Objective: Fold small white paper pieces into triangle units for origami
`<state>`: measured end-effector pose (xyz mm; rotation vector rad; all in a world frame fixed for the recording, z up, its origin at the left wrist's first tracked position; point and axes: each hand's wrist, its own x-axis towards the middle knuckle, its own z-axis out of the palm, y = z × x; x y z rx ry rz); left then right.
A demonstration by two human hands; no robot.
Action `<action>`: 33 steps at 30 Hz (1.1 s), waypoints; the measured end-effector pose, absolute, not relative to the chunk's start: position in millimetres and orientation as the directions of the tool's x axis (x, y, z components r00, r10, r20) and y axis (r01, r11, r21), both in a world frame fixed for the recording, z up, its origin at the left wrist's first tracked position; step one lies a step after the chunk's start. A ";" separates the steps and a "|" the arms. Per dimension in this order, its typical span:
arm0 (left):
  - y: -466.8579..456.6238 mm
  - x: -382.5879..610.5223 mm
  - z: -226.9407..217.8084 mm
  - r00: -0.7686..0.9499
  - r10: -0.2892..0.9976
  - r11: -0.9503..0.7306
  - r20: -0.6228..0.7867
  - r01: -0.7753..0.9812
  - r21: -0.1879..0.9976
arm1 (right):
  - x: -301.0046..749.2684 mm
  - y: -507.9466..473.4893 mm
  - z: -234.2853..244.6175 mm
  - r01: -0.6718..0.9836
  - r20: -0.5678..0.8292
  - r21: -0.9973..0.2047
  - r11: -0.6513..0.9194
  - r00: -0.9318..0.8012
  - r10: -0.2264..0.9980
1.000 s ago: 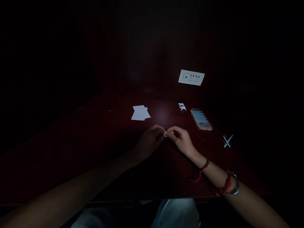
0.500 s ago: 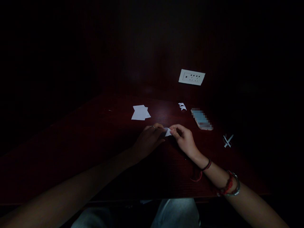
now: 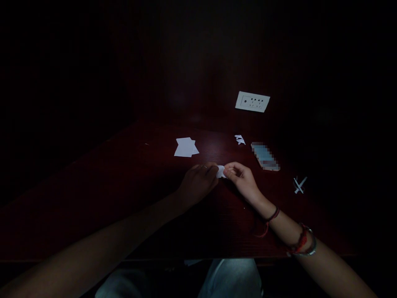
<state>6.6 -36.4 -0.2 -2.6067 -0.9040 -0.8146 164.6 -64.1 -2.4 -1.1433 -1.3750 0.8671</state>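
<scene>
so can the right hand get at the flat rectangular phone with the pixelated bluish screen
Probably yes: the phone lies ahead and to the right of the right hand, with nothing visible between them, though that hand's fingers are pinching a small piece of white paper.

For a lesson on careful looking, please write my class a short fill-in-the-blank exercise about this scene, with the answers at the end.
1. The small paper between the left hand and the right hand is coloured ____.
2. The ring is worn on the ____ hand.
3. The two crossed strips form the shape of the letter ____.
4. Of the two hands, the one nearer the phone is the ____ hand.

Missing words: white; left; X; right.
</scene>
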 end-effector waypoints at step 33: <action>-30.1 1.3 -5.4 0.649 0.443 -0.873 0.619 0.469 0.133 | 169.6 -66.2 2.1 0.190 0.320 -0.926 0.326 -0.063 0.945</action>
